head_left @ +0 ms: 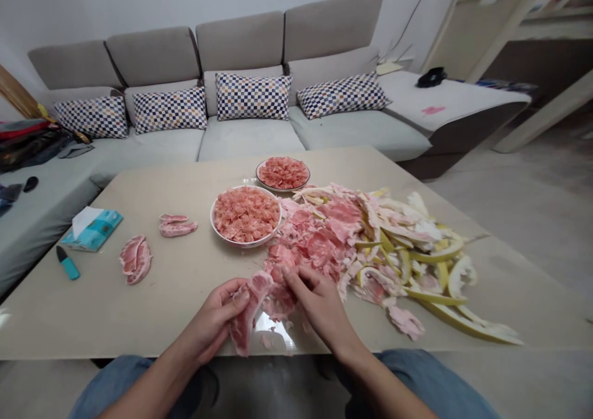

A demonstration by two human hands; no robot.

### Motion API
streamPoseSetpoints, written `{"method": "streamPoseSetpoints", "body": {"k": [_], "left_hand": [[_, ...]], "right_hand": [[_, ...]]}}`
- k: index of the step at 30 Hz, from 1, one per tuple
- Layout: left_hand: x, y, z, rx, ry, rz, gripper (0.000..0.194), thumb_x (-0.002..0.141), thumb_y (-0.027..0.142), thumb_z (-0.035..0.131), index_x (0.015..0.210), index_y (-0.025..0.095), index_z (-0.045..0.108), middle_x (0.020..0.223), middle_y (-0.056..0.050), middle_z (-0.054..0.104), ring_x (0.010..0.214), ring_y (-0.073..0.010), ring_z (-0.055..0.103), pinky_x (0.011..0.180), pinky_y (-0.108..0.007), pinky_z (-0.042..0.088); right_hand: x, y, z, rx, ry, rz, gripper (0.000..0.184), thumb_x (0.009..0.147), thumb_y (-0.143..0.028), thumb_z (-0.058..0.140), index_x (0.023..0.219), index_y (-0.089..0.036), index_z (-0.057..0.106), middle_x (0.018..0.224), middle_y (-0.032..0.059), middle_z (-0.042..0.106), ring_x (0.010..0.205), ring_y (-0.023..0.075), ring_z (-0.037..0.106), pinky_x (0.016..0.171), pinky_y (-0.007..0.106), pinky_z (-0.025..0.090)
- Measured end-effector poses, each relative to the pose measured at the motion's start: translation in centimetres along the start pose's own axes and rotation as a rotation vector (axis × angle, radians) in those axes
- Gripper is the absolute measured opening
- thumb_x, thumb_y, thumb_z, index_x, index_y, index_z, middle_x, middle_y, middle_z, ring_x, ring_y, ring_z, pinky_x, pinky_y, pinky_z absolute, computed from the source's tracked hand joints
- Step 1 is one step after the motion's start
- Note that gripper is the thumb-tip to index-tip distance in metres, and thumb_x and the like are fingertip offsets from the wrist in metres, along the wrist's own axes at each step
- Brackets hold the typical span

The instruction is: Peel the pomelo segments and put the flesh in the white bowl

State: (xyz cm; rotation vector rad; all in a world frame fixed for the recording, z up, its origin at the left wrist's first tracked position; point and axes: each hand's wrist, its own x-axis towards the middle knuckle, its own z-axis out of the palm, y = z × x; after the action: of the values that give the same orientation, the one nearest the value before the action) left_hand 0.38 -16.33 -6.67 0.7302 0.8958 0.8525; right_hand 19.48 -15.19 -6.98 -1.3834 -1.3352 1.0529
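Observation:
My left hand (215, 317) is closed around a pink pomelo segment (252, 311), held upright at an angle over the table's near edge. Just to its right, the fingers of my right hand (319, 301) are pinched together beside the segment's top. Whatever lies between those fingertips blends with the pink membrane behind them. Beyond both hands spreads a heap of peeled membranes (319, 240), mixed with thick yellow-green pomelo rind (445, 298) on the right. A white bowl (245, 245) and a dark-rimmed plate (283, 190) are piled with peeled pink pulp. Unpeeled segments (136, 259) rest at the left.
On the glossy table (152, 320), a blue tissue pack (95, 230) lies at the left with a teal-handled cutter or knife (68, 263) beside it. A grey sofa (250, 138) with checked cushions runs behind the table. My knees are under the near edge.

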Motion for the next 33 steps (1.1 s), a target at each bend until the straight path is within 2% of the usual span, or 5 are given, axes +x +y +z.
{"method": "streamPoseSetpoints", "body": {"k": [3,6,10,15,33], "left_hand": [[0.1,0.1,0.0,-0.074,0.021,0.021,0.025,0.083,0.025,0.069,0.106,0.015,0.070,0.095,-0.008,0.069,0.087,-0.0167,0.062,0.079,-0.023,0.047],[0.2,0.2,0.0,-0.155,0.008,0.041,0.028,0.084,0.021,0.067,0.110,0.014,0.068,0.101,-0.010,0.069,0.092,-0.0185,0.063,0.085,-0.025,0.047],[0.4,0.2,-0.1,-0.243,0.032,0.096,0.028,0.082,0.018,0.069,0.110,0.016,0.066,0.099,-0.008,0.067,0.085,-0.0170,0.064,0.084,-0.029,0.049],[0.5,0.0,-0.4,-0.290,0.108,0.148,0.031,0.078,0.015,0.073,0.107,0.017,0.061,0.093,-0.004,0.065,0.086,-0.0156,0.063,0.084,-0.029,0.049],[0.3,-0.9,-0.4,0.227,0.309,0.246,0.061,0.055,0.018,0.088,0.106,0.018,0.054,0.088,-0.001,0.068,0.078,-0.0161,0.064,0.073,-0.026,0.050]], "right_hand": [[0.0,0.0,-0.4,-0.188,0.112,-0.183,0.037,0.084,-0.031,0.054,0.054,-0.022,0.035,0.055,-0.0040,0.040,0.054,0.0122,0.041,0.052,0.024,0.034],[-0.1,0.2,-0.4,-0.266,0.058,-0.279,0.019,0.080,-0.019,0.051,0.062,-0.021,0.047,0.063,-0.0018,0.048,0.058,0.0136,0.046,0.055,0.025,0.037],[-0.5,0.3,0.3,-0.111,-0.175,-0.115,0.027,0.084,-0.026,0.054,0.109,-0.021,0.062,0.092,0.0058,0.067,0.074,0.0178,0.062,0.064,0.028,0.048],[-1.4,-0.2,1.6,0.117,-0.476,0.130,0.022,0.083,-0.038,0.061,0.089,-0.018,0.069,0.074,0.0025,0.070,0.061,0.0160,0.064,0.057,0.025,0.048],[-1.5,-1.3,1.3,-0.012,-0.278,0.151,0.015,0.072,-0.021,0.060,0.069,-0.014,0.073,0.061,0.0036,0.070,0.054,0.0144,0.061,0.051,0.021,0.041]]}}
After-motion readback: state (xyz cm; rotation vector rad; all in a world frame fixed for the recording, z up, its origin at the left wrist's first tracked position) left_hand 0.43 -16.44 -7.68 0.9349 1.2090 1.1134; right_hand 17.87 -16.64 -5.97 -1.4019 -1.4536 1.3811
